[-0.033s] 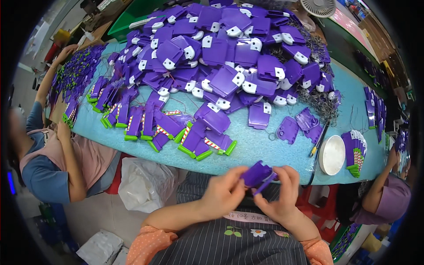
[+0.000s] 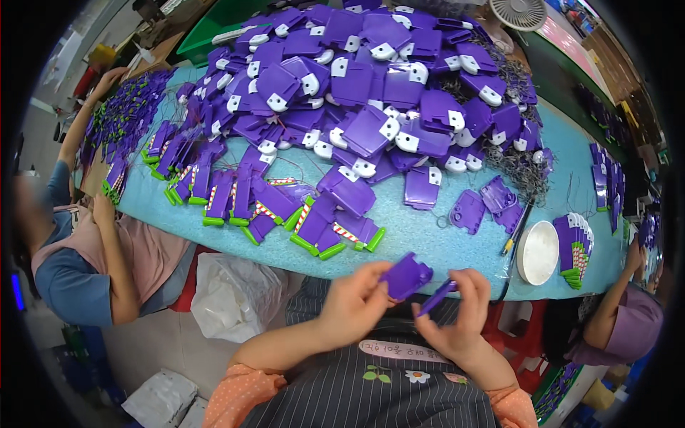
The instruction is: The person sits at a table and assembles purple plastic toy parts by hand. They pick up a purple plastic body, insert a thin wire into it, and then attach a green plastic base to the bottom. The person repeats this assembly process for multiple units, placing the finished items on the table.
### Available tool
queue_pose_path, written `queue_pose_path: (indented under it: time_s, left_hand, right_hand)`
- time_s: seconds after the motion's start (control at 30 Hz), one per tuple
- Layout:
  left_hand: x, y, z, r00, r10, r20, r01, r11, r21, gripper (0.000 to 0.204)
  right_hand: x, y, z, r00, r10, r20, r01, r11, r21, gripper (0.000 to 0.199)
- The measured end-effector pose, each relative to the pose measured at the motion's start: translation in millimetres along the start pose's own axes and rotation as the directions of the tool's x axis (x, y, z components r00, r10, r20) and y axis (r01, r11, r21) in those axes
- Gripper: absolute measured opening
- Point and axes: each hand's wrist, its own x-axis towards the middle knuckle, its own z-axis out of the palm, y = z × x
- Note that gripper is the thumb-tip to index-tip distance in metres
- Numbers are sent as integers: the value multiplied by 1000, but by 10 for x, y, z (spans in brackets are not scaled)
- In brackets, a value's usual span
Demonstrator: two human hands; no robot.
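By the near edge of the counter (image 2: 428, 235), the left hand (image 2: 355, 296) pinches a purple shell (image 2: 407, 277) and the right hand (image 2: 462, 314) a thinner purple piece (image 2: 438, 297) beside it; a loose fingertip grip or a knock between them could drop either towards the apron (image 2: 335, 392).

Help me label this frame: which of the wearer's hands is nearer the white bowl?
Right. The right hand is left of the bowl and lower in the picture; the left hand is farther left.
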Motion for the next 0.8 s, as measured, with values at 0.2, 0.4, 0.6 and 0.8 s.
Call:
queue_pose_path:
  time_s: [0.2,0.4,0.6,0.8]
  left_hand:
    - [-28,248,-543,922,76,-380,-152,973,-174,22]
    - [93,263,-666,946,62,-317,-158,944,-288,28]
    - [151,268,-546,972,35,-233,-68,988,-137,32]
    - [241,242,-273,988,141,-67,-148,983,-110,35]
  right_hand:
    - [354,53,-144,986,33,162,-10,990,-138,69]
    - [805,-126,461,857,-326,398,435,873,-221,46]
    - [474,100,-128,888,-249,385,227,968,104,30]
    - [-88,217,-490,984,154,84,-109,159,981,31]
